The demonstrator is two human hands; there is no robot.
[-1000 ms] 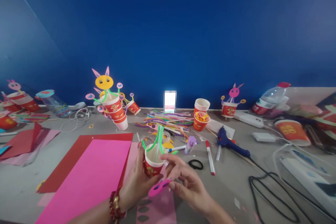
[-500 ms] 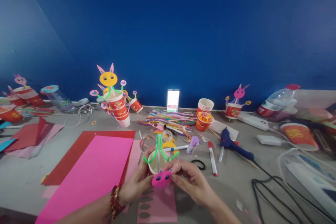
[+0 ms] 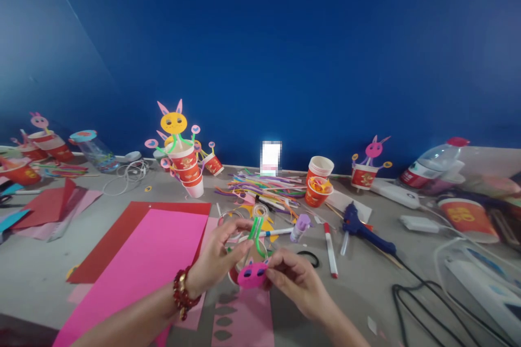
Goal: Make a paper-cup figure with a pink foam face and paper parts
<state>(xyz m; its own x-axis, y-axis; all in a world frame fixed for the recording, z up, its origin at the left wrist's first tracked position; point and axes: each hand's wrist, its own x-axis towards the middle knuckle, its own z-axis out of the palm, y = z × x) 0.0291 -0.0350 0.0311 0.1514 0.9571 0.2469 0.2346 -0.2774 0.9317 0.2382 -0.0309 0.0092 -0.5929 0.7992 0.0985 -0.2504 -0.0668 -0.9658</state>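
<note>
Between thumb and fingers, my right hand (image 3: 293,281) pinches the right edge of a pink paper face (image 3: 253,276) with dark purple eyes. My left hand (image 3: 222,257), its thumb and fingers apart, is over the left side of a paper cup (image 3: 233,275). Its fingertips are close to the green pipe cleaners (image 3: 255,234) that rise from the cup; whether they touch is unclear. The face is in front of the cup and hides much of it. Under the hands lies a pink sheet with oval holes (image 3: 243,317).
Pink paper (image 3: 142,265) lies on red paper at the left. Behind the hands are loose pipe cleaners (image 3: 264,190), a purple glue stick (image 3: 300,227) and a red-capped marker (image 3: 330,249). A blue glue gun (image 3: 366,233) with its cord is at the right. Decorated cups (image 3: 187,171) stand further back.
My left hand has let go of the cup's side and moved up beside the green pipe cleaners, which now lean right. My right hand still holds the pink face. The view has shifted slightly.
</note>
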